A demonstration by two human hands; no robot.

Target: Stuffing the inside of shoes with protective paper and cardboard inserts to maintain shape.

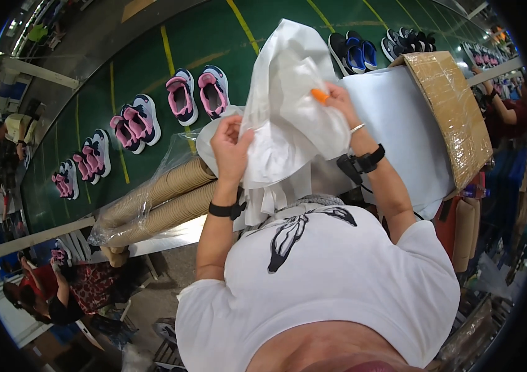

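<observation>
A sheet of white tissue paper (291,105) is held up in front of the chest, over the near edge of the green conveyor belt (226,37). The left hand (231,149) is closed on the paper's lower left part, fingers curled into the crumpled edge; a black wristband is worn on that wrist. The right hand (338,102) is pinched on the paper's right side, and a small orange object (320,95) is gripped between its fingers against the sheet; what the object is cannot be told. A black watch and a thin bracelet are seen on the right wrist.

Just below the left hand, a bundle of cardboard tubes (158,198) wrapped in clear plastic is laid at the belt's edge. To the right, a stack of white sheets (399,124) is lying beside a brown cardboard piece (452,105) covered in film. Pink and white shoes (198,94) are lined up in pairs along the belt, with blue and black shoes (355,53) farther up. Other people are seated at the left.
</observation>
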